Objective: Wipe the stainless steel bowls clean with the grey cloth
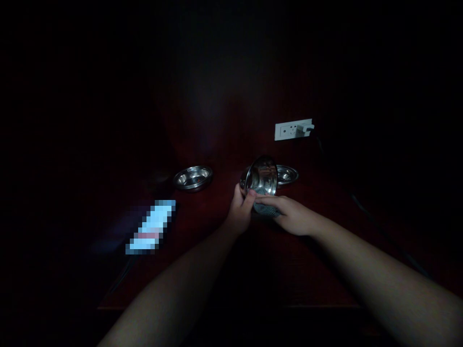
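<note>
A shiny metal bowl is held tilted above the table, its open side turned to the right. My left hand grips its near left rim, thumb over the edge. My right hand is closed on a greyish cloth, which lies against the bowl's lower rim; the fingertips are partly hidden. Behind the bowl, partly covered by it, rests another metal dish. To the left stands a separate metal bowl, upright, with small specks inside.
A lit, pixelated phone-like screen lies at the left, with a cable below it. On the back wall sits a white power socket with a plug in it. A dark cable runs along the right. The dark red table's front edge is near me.
</note>
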Demonstrator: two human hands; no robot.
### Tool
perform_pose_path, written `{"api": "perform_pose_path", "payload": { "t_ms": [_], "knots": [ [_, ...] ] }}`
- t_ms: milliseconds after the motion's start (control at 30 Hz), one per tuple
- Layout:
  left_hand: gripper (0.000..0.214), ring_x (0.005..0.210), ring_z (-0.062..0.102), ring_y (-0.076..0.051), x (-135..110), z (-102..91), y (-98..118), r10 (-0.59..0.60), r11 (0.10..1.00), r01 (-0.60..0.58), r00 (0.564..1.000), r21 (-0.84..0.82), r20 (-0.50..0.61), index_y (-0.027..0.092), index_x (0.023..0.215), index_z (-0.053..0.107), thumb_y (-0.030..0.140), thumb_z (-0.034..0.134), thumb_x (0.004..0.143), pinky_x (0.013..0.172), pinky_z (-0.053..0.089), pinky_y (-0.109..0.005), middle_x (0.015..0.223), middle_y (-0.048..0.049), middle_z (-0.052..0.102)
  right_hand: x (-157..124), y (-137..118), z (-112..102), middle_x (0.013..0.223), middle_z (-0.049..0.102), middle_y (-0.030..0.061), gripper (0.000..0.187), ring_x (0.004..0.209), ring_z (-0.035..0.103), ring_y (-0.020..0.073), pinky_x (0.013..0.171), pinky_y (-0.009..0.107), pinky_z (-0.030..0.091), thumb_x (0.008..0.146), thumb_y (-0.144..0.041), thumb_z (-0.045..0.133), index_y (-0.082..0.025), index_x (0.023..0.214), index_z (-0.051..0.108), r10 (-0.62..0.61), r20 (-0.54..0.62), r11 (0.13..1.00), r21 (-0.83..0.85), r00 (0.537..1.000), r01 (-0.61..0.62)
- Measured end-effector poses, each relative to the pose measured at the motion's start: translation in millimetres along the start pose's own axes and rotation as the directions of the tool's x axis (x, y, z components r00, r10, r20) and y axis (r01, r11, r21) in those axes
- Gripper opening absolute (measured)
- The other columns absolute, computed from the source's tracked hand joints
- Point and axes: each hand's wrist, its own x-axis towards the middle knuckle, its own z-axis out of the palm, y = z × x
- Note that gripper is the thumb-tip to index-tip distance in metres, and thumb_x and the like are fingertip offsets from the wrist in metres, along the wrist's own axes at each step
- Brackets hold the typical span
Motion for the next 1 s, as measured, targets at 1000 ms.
{"api": "perform_pose_path", "payload": {
  "t_ms": [1000],
  "knots": [
    [0.041,0.099,0.058,-0.020,-2,3.9,5,0.064,0.997,-0.064,0.998,-0.051,0.002,0.019,0.106,0.053,0.052,0.051,0.082,0.090,0.044,-0.032,0.108,-0.0074,0.062,0,11,1,0.127,0.061,0.0035,0.053,0.124,0.050,0.0254,0.112,0.050,0.028,0.075,-0.003,0.048,-0.025,0.122,0.060,0.112,-0.085,0.978,-0.167,0.990,-0.125]
  ]
}}
